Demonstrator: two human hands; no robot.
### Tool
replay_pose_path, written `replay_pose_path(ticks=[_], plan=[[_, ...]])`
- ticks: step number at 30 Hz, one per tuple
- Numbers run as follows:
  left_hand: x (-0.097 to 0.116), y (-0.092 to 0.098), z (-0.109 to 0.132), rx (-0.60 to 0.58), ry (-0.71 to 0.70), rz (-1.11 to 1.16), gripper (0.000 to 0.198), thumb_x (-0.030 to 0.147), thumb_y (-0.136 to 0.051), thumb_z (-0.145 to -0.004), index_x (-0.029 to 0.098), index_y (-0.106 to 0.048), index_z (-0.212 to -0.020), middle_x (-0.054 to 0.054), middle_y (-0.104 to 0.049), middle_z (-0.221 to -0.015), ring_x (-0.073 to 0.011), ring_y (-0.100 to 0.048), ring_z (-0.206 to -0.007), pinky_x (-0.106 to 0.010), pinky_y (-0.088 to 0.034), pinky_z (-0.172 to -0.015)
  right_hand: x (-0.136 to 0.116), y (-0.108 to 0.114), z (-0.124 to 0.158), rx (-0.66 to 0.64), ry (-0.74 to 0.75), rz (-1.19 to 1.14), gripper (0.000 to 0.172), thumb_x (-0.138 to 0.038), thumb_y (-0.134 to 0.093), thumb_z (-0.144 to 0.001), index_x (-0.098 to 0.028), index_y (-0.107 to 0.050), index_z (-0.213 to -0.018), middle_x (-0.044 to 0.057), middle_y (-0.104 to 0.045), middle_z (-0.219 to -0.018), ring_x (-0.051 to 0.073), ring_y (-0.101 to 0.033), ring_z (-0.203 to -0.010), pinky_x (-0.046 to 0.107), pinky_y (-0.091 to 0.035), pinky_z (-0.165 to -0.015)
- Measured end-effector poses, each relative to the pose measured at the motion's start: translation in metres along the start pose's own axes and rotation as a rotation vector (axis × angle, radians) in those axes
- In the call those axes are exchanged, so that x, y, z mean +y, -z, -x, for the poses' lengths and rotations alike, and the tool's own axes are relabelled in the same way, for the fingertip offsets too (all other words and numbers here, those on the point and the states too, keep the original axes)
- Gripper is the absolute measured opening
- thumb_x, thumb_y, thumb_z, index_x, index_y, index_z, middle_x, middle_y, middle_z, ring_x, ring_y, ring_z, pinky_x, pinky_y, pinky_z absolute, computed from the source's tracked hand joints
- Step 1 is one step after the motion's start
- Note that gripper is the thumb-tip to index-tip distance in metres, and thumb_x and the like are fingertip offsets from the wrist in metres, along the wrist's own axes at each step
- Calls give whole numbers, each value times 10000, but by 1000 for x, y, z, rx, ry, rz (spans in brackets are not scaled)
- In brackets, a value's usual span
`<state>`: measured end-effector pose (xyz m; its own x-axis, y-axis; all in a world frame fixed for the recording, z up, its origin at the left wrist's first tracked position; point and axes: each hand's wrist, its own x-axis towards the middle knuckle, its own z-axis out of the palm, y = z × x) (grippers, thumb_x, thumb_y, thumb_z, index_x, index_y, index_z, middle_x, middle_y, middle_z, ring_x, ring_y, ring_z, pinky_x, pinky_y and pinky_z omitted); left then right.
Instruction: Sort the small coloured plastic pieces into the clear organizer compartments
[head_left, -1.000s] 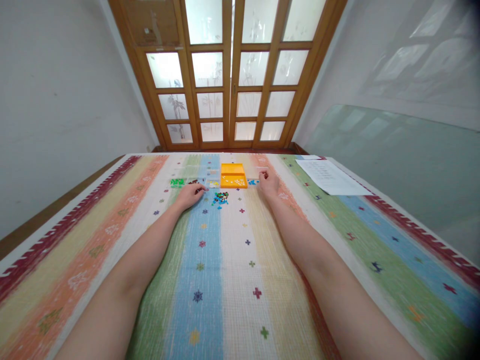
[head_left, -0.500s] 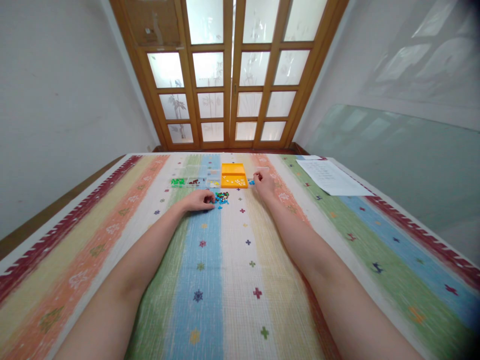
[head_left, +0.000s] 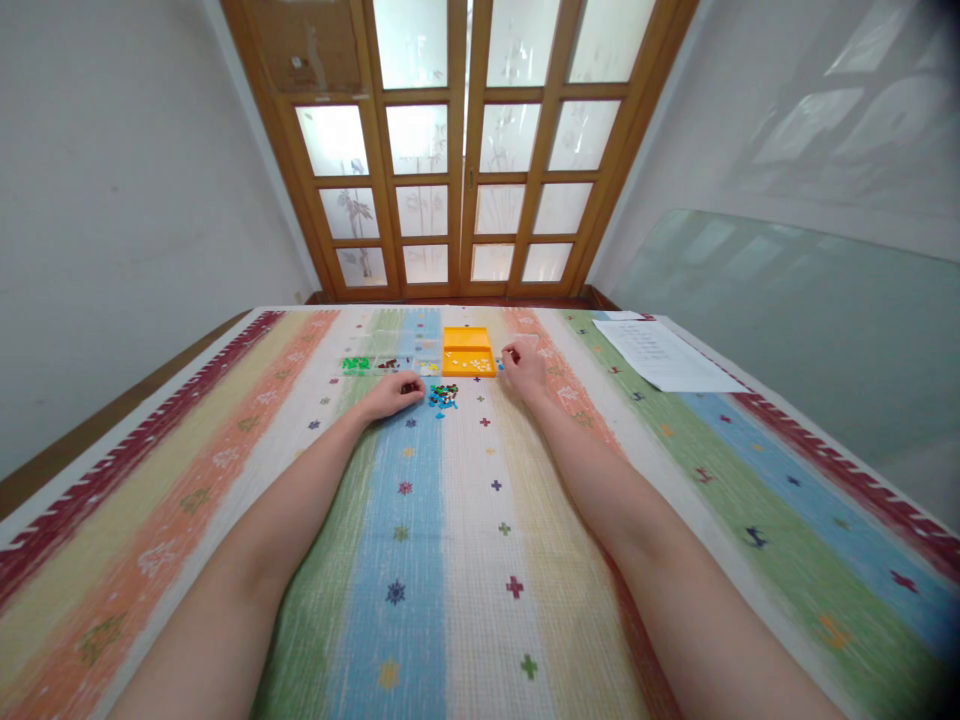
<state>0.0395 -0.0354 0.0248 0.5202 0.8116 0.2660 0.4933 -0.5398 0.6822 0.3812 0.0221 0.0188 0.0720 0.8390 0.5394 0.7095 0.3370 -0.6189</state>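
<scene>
1. I see the pile of small pieces (head_left: 444, 396) on the striped tablecloth (head_left: 480, 500), near side of the orange box (head_left: 469, 350); it shows no clear long axis.
2. That box lies open, its hinge line running left to right, lid pointing away from me.
3. The left hand (head_left: 397, 395) curls just left of the pile (whether it pinches anything, I can't tell).
4. The right hand (head_left: 524, 368) is curled beside the box's right edge, partly hiding blue pieces (head_left: 500, 366); I can't tell its grip either.
</scene>
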Motion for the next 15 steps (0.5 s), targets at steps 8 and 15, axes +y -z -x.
replay_pose_path(ticks=[8,15], plan=[[-28,4,-3,277,96,144,184,374,-592,-931,197,-637,-955,-49,-712,-965,-180,-649,-824,-313,-511,-778,1,-2,0,-25,22,-12,202,-280,-507,-903,-194,-688,-875,76,-705,-869,215,-582,-779,321,-391,-705],[-51,21,-5,713,276,311,128,322,-599,-896,195,-590,-912,12,-612,-752,-124,-521,-595,-236,-411,-588,2,-5,1,-36,35,-15,206,-279,-507,-900,-196,-695,-876,72,-714,-879,212,-587,-783,318,-399,-710]])
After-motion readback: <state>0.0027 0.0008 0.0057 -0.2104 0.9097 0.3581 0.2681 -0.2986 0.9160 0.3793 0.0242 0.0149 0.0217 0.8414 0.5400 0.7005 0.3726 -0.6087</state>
